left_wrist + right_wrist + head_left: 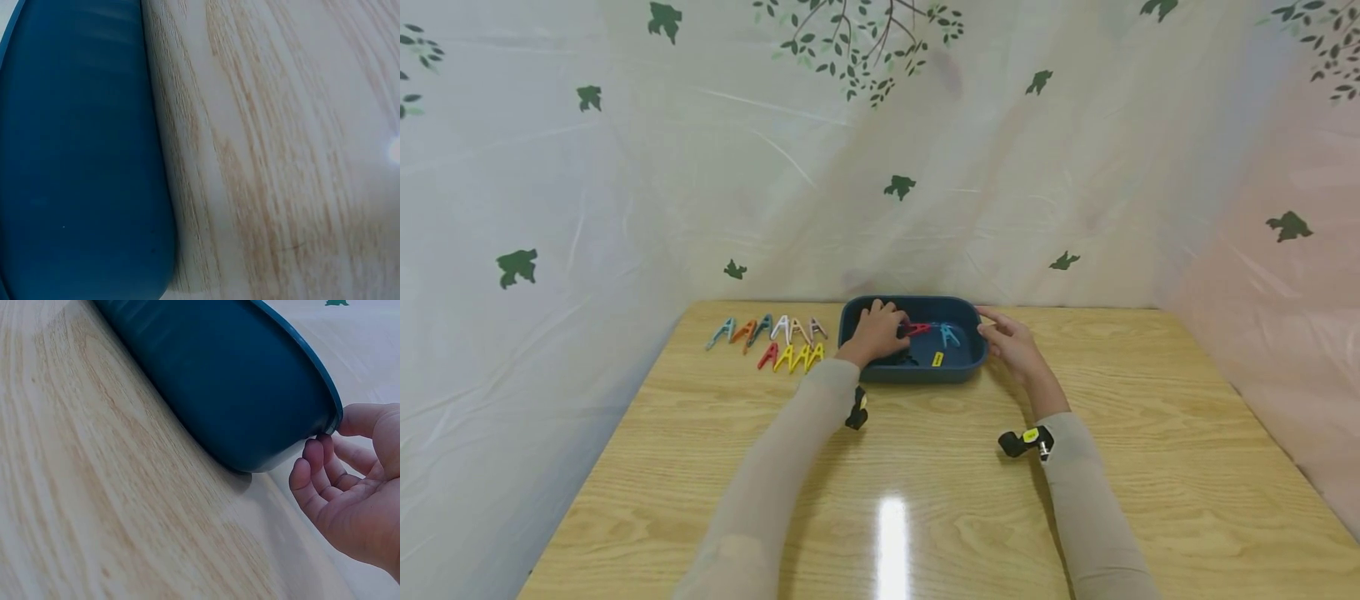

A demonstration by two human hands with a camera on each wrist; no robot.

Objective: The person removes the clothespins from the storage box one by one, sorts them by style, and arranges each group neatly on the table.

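A dark blue tray (917, 375) stands near the table's back edge. My left hand (876, 333) reaches over its front left side, fingers spread and bent down inside, thumb apart from them. What lies under the palm is hidden. Inside the tray, right of this hand, are a red clothespin (917, 329) and a light blue clothespin (949, 336); dark pieces (906, 360) show near the thumb. My right hand (365, 487) grips the tray's right end, thumb at the rim and fingertips bent against the outer wall. The left wrist view shows only the tray's side wall (81, 156) and the table.
Left of the tray, several clothespins lie in two rows on the wooden table (925, 450): a back row in mixed colours with a white clothespin (781, 327), a front row with a red clothespin (768, 356) and yellow ones. A curtain (820, 208) with leaf prints hangs behind.
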